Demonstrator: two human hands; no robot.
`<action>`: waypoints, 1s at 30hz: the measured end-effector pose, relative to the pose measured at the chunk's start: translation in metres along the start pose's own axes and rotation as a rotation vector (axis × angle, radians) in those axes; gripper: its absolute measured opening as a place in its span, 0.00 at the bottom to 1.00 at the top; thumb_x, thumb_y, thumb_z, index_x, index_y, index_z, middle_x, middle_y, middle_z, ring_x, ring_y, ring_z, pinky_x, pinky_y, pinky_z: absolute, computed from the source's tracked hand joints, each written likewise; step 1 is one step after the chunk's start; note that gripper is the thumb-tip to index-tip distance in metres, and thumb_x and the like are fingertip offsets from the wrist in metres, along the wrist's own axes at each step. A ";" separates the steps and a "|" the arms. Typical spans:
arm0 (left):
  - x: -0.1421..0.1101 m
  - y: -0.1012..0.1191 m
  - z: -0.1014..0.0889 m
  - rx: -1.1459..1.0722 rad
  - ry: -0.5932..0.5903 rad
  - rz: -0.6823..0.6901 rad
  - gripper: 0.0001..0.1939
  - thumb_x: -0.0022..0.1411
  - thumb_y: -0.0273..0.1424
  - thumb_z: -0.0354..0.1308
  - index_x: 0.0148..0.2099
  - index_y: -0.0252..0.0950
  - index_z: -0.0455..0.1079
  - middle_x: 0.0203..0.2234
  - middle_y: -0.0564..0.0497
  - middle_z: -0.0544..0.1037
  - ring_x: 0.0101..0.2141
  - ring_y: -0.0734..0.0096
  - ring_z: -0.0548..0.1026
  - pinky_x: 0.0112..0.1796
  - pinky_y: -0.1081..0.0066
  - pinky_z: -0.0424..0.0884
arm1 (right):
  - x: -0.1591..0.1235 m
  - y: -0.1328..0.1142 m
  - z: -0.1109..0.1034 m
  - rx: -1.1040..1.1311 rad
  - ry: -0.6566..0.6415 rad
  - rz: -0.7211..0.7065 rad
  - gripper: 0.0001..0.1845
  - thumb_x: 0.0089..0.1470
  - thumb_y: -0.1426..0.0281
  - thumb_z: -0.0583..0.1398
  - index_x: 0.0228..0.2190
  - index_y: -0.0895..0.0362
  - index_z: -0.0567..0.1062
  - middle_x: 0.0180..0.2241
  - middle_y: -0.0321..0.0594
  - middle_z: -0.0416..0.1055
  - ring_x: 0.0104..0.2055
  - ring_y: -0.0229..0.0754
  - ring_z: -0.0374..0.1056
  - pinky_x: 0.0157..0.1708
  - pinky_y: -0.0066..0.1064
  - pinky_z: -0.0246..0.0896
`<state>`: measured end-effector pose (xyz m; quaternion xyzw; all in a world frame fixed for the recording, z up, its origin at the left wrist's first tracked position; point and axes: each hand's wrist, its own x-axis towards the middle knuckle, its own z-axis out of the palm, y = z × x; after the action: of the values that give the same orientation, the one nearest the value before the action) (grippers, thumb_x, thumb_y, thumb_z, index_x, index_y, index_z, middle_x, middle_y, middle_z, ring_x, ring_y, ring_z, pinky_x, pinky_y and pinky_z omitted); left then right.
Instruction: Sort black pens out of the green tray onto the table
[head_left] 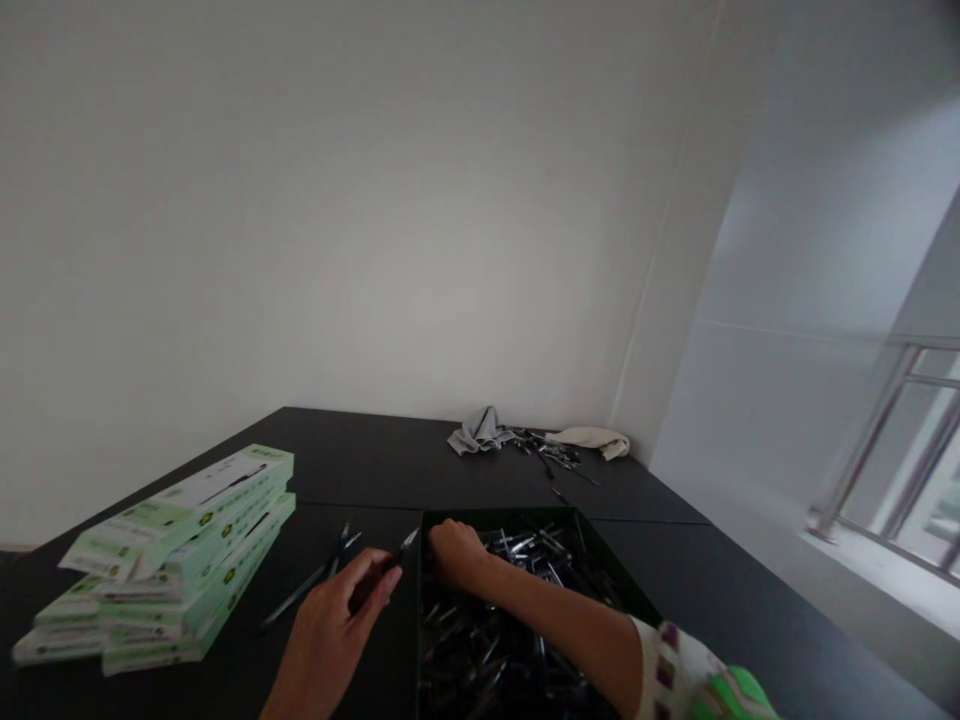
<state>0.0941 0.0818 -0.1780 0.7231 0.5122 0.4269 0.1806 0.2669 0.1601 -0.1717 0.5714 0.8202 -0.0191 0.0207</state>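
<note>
My left hand point(337, 610) is closed, with thumb and fingers pinching a dark pen point(409, 541) whose clear, shiny end points up and to the right. Beside it stands a dark tray point(495, 517) filled with a jumble of similar black and clear pens point(484, 640). My right hand point(457, 553) reaches into the tray's far left corner. Its fingers curl downward, and what they grip, if anything, is hidden. To the left of my left hand, a few loose pens point(304, 588) lie on the black table point(360, 460).
Several green-and-white boxes point(187, 560) are stacked unevenly on the left. At the far side lie a grey cloth point(478, 432), a loose pile of dark pen-like pieces point(551, 452) and a beige cloth point(592, 438). A wall borders the back; a railed window point(900, 430) is at right.
</note>
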 end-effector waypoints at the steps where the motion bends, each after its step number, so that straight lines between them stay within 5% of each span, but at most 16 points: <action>1: 0.000 -0.001 0.000 -0.003 -0.003 -0.003 0.16 0.63 0.46 0.50 0.42 0.40 0.69 0.28 0.54 0.80 0.30 0.68 0.79 0.33 0.74 0.69 | 0.002 0.001 0.001 -0.007 -0.020 0.005 0.16 0.60 0.65 0.58 0.47 0.59 0.70 0.47 0.44 0.69 0.44 0.45 0.69 0.42 0.42 0.68; 9: 0.002 0.001 -0.001 0.016 -0.017 0.011 0.15 0.63 0.45 0.51 0.40 0.40 0.70 0.23 0.56 0.77 0.27 0.68 0.77 0.32 0.73 0.66 | -0.003 0.008 0.000 -0.018 -0.115 -0.087 0.15 0.59 0.66 0.58 0.47 0.58 0.70 0.47 0.44 0.69 0.45 0.45 0.69 0.43 0.42 0.68; 16: -0.001 0.000 0.000 0.051 -0.013 0.030 0.14 0.63 0.43 0.51 0.39 0.40 0.71 0.24 0.54 0.78 0.29 0.66 0.78 0.32 0.72 0.66 | -0.010 0.013 -0.001 0.017 -0.022 -0.251 0.14 0.59 0.67 0.59 0.46 0.59 0.71 0.47 0.44 0.69 0.46 0.46 0.68 0.44 0.43 0.67; 22: 0.002 0.002 -0.002 0.060 -0.010 0.046 0.14 0.63 0.43 0.52 0.40 0.40 0.72 0.24 0.54 0.78 0.29 0.66 0.78 0.32 0.73 0.67 | -0.011 0.017 -0.003 0.084 0.035 -0.350 0.13 0.52 0.74 0.58 0.41 0.63 0.73 0.43 0.56 0.73 0.44 0.53 0.72 0.40 0.38 0.66; 26: 0.004 0.003 -0.005 0.044 -0.026 0.067 0.14 0.62 0.43 0.52 0.38 0.40 0.72 0.21 0.57 0.76 0.25 0.69 0.77 0.29 0.75 0.66 | -0.024 0.017 -0.018 0.208 0.091 -0.333 0.13 0.50 0.77 0.58 0.40 0.65 0.73 0.36 0.57 0.76 0.42 0.57 0.73 0.40 0.43 0.64; 30: 0.004 0.005 -0.008 0.003 -0.049 0.087 0.15 0.62 0.44 0.53 0.39 0.40 0.73 0.21 0.57 0.76 0.24 0.71 0.76 0.28 0.77 0.67 | -0.055 0.022 -0.045 0.487 0.139 -0.320 0.11 0.53 0.74 0.58 0.40 0.60 0.73 0.35 0.46 0.78 0.38 0.45 0.74 0.37 0.31 0.65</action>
<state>0.0914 0.0815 -0.1683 0.7551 0.4765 0.4156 0.1733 0.3062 0.1187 -0.1235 0.4229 0.8705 -0.1792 -0.1768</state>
